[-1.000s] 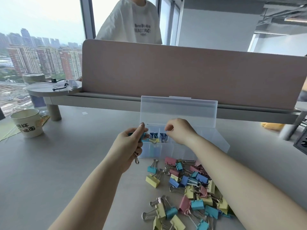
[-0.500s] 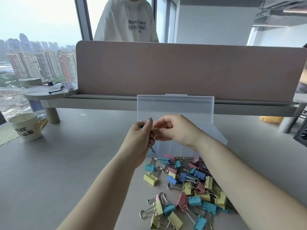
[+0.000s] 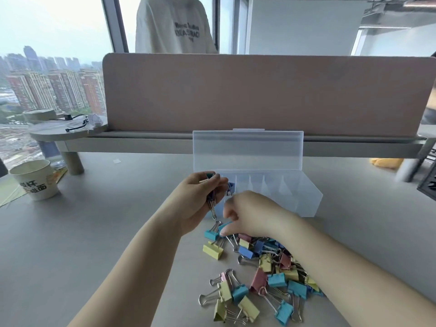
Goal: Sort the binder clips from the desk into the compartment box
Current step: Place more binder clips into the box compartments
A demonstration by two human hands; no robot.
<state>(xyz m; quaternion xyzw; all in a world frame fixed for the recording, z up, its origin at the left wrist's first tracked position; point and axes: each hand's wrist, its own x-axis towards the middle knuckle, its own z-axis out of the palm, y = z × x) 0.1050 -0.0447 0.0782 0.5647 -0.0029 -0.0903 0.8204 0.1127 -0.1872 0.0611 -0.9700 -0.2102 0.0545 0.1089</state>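
Observation:
A clear plastic compartment box point(image 3: 304, 197) stands open on the desk, its lid point(image 3: 247, 149) upright at the back. Dark blue clips point(image 3: 230, 188) sit in its leftmost compartment. A pile of binder clips point(image 3: 266, 274) in yellow, light blue, dark blue and pink lies in front of the box. My left hand point(image 3: 200, 201) is closed on several binder clips, their wire handles hanging below the fingers, just left of the box. My right hand point(image 3: 250, 214) reaches down to the pile's far edge, fingertips pinching a light blue clip point(image 3: 225, 226).
A paper cup point(image 3: 35, 180) stands at the left of the desk. A pink divider panel point(image 3: 259, 95) runs behind the box, with a person in a white sweatshirt point(image 3: 174, 24) standing beyond it. A small round stand point(image 3: 63, 131) holds cables at the back left.
My right hand has dropped from the box and from my left hand down to the pile of clips. My left hand stays beside the box with its clips.

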